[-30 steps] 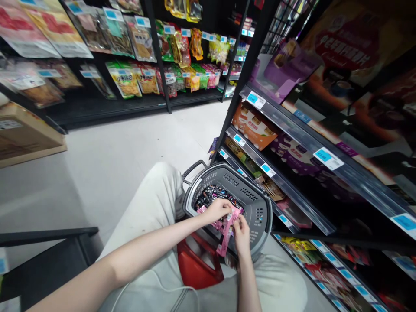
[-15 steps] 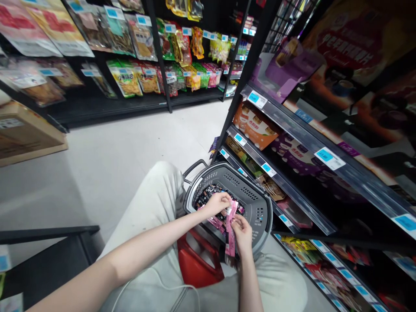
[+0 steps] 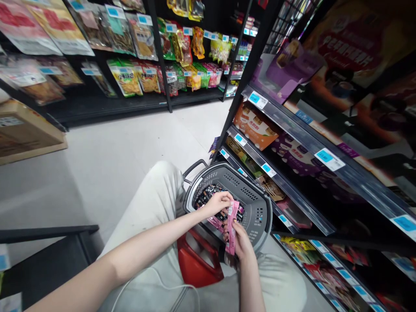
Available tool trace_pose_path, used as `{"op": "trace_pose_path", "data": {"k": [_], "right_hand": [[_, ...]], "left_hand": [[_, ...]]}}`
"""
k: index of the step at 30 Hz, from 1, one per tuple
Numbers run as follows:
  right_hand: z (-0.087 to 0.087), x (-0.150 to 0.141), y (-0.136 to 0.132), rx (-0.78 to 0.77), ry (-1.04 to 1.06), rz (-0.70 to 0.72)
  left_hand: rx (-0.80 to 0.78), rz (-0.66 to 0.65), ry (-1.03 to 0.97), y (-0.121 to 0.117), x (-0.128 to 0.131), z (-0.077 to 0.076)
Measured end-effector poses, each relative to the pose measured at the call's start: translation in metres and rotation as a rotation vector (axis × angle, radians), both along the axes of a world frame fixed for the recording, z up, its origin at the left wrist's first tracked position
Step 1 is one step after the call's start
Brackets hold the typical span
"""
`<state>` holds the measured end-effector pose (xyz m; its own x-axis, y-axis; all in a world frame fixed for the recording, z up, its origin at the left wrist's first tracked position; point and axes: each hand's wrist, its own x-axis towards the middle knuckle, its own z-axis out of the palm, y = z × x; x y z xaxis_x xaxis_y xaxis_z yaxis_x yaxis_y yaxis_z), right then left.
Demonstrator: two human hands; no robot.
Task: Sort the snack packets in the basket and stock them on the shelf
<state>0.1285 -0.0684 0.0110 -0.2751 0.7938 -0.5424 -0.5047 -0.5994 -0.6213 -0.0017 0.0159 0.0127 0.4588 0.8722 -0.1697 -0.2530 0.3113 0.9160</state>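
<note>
A narrow pink packet strip (image 3: 232, 232) stretches over the near side of the grey shopping basket (image 3: 262, 203). My left hand (image 3: 218, 203) pinches its upper end between thumb and fingertips. Lower down, my right hand (image 3: 241, 239) is closed around the strip, with some fingers behind it. Inside the basket lies a pile of small dark packets (image 3: 208, 196) with some pink ones (image 3: 216, 223); my hands and the strip partly hide them. The print on the strip is too small to read.
Red plastic (image 3: 196, 264) shows between my legs below the basket, and a white cord (image 3: 156, 277) crosses my lap. Shelves of boxed goods (image 3: 256, 123) rise close on the right. Bagged snacks (image 3: 125, 80) fill the rack ahead. A cardboard box (image 3: 30, 132) stands at left.
My right hand has turned and its fingers now wrap behind the pink strip. The strip's upper end has shifted slightly right. My left hand has hardly moved.
</note>
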Motion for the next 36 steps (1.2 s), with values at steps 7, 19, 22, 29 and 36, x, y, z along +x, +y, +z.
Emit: {"op": "trace_pose_path", "data": {"k": [7,19,22,29,36], "right_hand": [[-0.008,0.001,-0.002,-0.01,0.078,0.007],[-0.006,-0.005,-0.001,0.009,0.03,-0.005],[-0.006,-0.007,-0.001,0.033,-0.037,-0.001],[-0.002,-0.012,0.003,0.02,-0.186,0.012],[-0.003,-0.015,0.005,0.027,-0.097,-0.029]], "left_hand": [[-0.035,-0.055,-0.039,0.001,-0.002,0.002],[-0.082,-0.201,-0.024,0.001,0.005,-0.012],[-0.06,-0.202,0.018,0.003,0.002,-0.014],[-0.1,-0.201,0.034,0.004,0.001,-0.013],[-0.187,-0.07,0.033,0.001,0.004,-0.017]]}}
